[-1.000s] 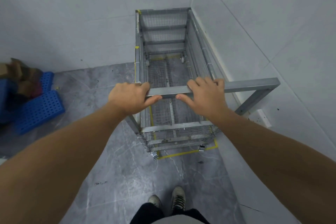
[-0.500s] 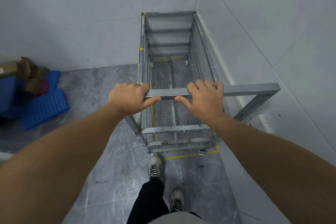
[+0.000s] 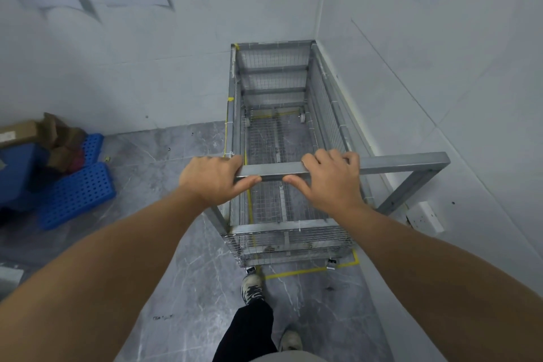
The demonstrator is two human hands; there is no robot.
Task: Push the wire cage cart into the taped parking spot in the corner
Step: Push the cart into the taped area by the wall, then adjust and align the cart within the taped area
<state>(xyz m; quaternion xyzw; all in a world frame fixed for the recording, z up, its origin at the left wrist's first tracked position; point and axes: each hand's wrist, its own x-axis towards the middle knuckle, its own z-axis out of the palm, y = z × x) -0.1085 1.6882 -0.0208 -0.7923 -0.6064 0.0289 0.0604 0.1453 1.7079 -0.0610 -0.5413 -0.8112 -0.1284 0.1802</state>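
Head view: both hands on the handle bar (image 3: 396,162) of the wire cage cart (image 3: 282,138). Left hand (image 3: 213,178) wraps the bar's left end, fingers over the top, thumb under. Right hand (image 3: 330,176) is clamped just beside it toward the middle, same wrap. Both closed on the bar.

Cart sits in the corner: far end at or very near the back wall (image 3: 147,67), right side close along the right wall (image 3: 440,82); cannot tell if either touches. Yellow floor tape (image 3: 308,270) shows just outside the near end, its corner at the near-right caster (image 3: 332,264). More yellow tape is seen through the mesh floor along the left side. Judgement: cart is nearly or fully inside the box, final nudge only.

To do this step well: push slow and straight, keep pressure even between hands since both sit left of the bar's centre and could swing the far end. Check that the near casters clear the tape line, and stop before the frame bangs the wall. Watch the wall socket (image 3: 424,217) close by the handle's right strut. Left shoe (image 3: 251,288) is right by the near-left caster, so keep toes back.

Containers: the cart is empty, only bare mesh and floor visible through it. At left, blue perforated crates (image 3: 76,194) lie on the floor with cardboard boxes (image 3: 17,132) piled on a blue bin (image 3: 17,173); contents not visible.
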